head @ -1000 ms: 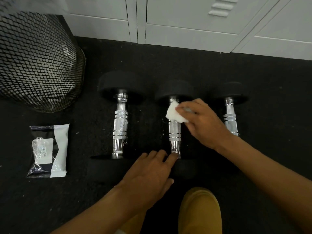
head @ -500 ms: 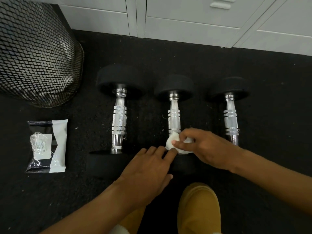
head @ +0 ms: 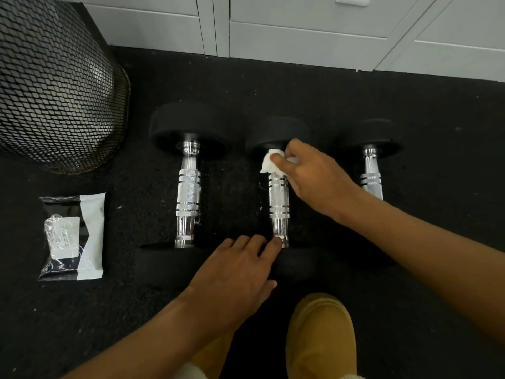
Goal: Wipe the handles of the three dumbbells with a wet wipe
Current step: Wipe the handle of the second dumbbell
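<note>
Low in the frame, your left hand (head: 235,272) is lying flat, fingers straight, on the middle dumbbell's (head: 278,195) near weight at frame centre. Higher up, your right hand (head: 314,176) is pinching the wet wipe (head: 269,164) against that handle's far end.

Bare forearms, no sleeves; tan shoe (head: 321,337), white sock (head: 196,372).
</note>
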